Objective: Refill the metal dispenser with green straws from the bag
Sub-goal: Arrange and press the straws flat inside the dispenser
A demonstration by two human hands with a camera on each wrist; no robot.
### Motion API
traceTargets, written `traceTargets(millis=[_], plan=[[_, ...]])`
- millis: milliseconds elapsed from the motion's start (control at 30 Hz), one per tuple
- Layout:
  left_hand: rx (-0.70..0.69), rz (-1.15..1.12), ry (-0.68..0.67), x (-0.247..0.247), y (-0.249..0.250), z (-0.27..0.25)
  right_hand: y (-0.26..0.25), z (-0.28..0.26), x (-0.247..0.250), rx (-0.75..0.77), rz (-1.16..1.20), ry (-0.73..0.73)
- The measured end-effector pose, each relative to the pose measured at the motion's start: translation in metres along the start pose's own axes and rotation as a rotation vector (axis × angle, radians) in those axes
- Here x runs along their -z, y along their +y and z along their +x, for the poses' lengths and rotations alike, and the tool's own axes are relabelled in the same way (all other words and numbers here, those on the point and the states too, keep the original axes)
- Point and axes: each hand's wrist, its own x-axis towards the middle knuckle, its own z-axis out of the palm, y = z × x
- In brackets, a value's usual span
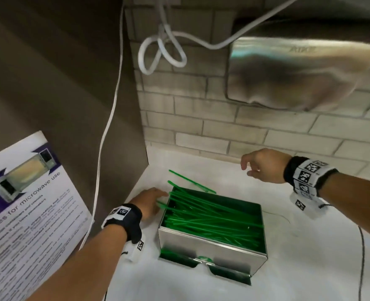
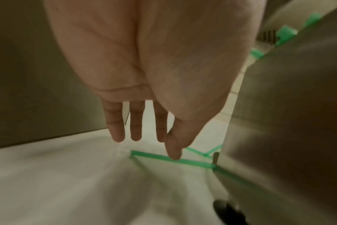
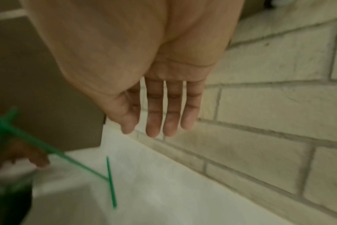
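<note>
Beside "microwave use" poster [image 1: 27, 203], straw-filled dispenser [image 1: 212, 246] between empty, loose-fingered left hand [image 1: 149, 202] and right hand [image 1: 264, 165].

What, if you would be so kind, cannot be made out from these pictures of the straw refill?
- The bag: outside all three views.
- Depth of the green plastic straws in the open metal dispenser box: head view, top layer hides what lies below.
- Whether the left hand touches a straw: head view blurred, left wrist view unclear.
- Purple microwave poster: cut off by the left edge, small print unreadable.
- Right hand: empty, open.

Straws [image 1: 210, 216] in dispenser [image 1: 212, 246] on counter [image 1: 299, 268], two straws [image 1: 192, 182] behind it, poster [image 1: 27, 213] left, wall [image 1: 223, 127] behind.
</note>
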Motion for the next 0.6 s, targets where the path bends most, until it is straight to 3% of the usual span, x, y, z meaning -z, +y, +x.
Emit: traceTargets(millis=[200, 400, 600], plan=[[0.040, 0.071, 0.027, -0.021, -0.008, 0.004, 0.018, 0.036, -0.048, 0.107, -0.094, -0.328], [0.155, 0.117, 0.131, -0.022, -0.013, -0.005, 0.001, 0.073, -0.085, 0.299, -0.074, -0.388], [0.263, 0.126, 0.201, 0.000, -0.014, -0.007, -0.017, 0.101, -0.108, 0.340, -0.204, -0.443]])
